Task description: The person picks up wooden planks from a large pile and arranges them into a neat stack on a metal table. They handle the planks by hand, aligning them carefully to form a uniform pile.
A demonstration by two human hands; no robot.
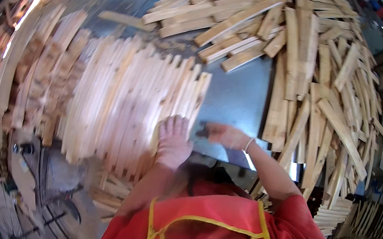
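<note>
My left hand (175, 142), in a pale glove, lies flat with its fingers spread on the right end of a row of wooden slats (125, 103). The slats stand side by side and run away from me across the table. To the right of the row, my right hand (229, 136), gloved too, is over the bare metal tabletop (238, 97) with its fingers pointing left. A dark patch shows at its fingertips. Whether that is a held thing or dark fingertips I cannot tell.
Loose wooden boards (219, 15) lie heaped at the far side of the table. A larger pile of boards (326, 101) covers the right side. More stacked wood (49, 75) stands at the left. Stacked slats (332, 216) sit low at the right.
</note>
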